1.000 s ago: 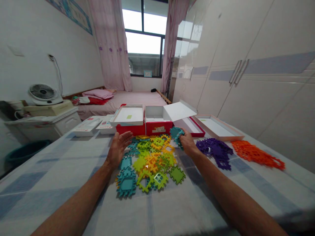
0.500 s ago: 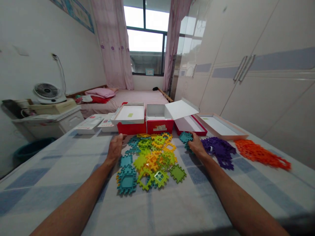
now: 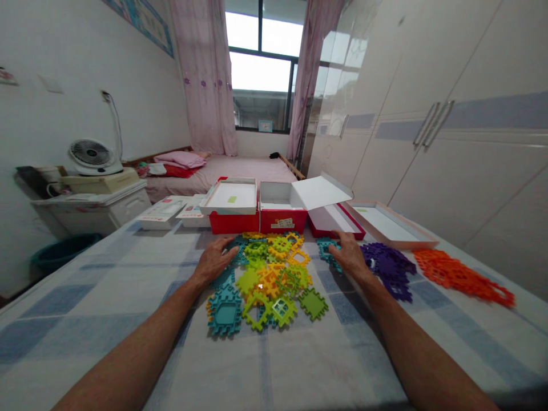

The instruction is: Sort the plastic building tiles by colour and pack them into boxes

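right hand (image 3: 351, 257) on teal tiles (image 3: 325, 249)

Far edge of counter (image 3: 85, 319): row of red boxes (image 3: 282, 220), one capped by white tray (image 3: 231, 197), next one open, flap up. Pink-rimmed lid (image 3: 385, 224) at right end. Booklets (image 3: 165, 211) left of row. Purple pile (image 3: 391, 268) and orange pile (image 3: 458, 274) on right side, just apart. Off counter: fan (image 3: 92, 155) on white cabinet (image 3: 107, 208), teal basin (image 3: 60, 251) on floor, bed (image 3: 240, 171) under window (image 3: 265, 68), pink curtains (image 3: 209, 74), wardrobe (image 3: 449, 142) along right wall.
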`<state>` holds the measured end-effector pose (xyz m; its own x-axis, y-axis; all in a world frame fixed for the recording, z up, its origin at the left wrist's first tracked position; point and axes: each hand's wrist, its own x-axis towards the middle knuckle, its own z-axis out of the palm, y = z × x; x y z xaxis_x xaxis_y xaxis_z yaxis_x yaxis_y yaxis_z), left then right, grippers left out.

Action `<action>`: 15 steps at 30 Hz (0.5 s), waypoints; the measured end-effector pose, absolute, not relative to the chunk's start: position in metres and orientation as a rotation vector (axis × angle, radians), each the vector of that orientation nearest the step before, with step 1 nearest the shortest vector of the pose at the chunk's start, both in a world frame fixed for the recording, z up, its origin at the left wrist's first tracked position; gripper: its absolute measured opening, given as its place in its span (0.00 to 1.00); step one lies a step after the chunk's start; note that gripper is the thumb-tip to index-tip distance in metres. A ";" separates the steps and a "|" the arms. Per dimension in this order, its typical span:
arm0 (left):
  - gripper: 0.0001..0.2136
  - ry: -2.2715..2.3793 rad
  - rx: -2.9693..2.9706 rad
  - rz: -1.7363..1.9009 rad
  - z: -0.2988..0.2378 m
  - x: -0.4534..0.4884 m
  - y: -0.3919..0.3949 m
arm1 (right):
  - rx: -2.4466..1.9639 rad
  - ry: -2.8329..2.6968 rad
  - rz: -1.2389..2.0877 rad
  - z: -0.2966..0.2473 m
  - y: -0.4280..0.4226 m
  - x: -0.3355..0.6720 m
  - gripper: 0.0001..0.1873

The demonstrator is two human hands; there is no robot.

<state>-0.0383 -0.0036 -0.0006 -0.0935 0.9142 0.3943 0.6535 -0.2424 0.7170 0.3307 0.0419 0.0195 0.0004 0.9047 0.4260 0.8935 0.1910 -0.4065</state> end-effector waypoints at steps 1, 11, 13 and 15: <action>0.22 1.699 1.896 1.258 -0.001 -0.037 -0.004 | -1.612 -1.903 0.025 0.021 0.042 0.324 0.24; 0.19 1.672 1.811 1.306 0.004 -0.038 -0.006 | -1.607 -2.243 0.124 0.030 0.070 0.245 0.22; 0.20 1.660 1.784 1.315 0.005 -0.038 -0.006 | -1.643 -2.230 0.107 0.026 0.072 0.240 0.22; 0.20 1.652 1.722 1.367 0.006 -0.037 -0.006 | -1.674 -2.199 0.072 0.021 0.072 0.238 0.24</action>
<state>-0.0368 -0.0061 0.0059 -0.1697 0.9135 0.3697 0.5346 -0.2298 0.8133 0.2382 0.0721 0.0213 -0.2223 0.9390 0.2623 0.9197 0.2913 -0.2632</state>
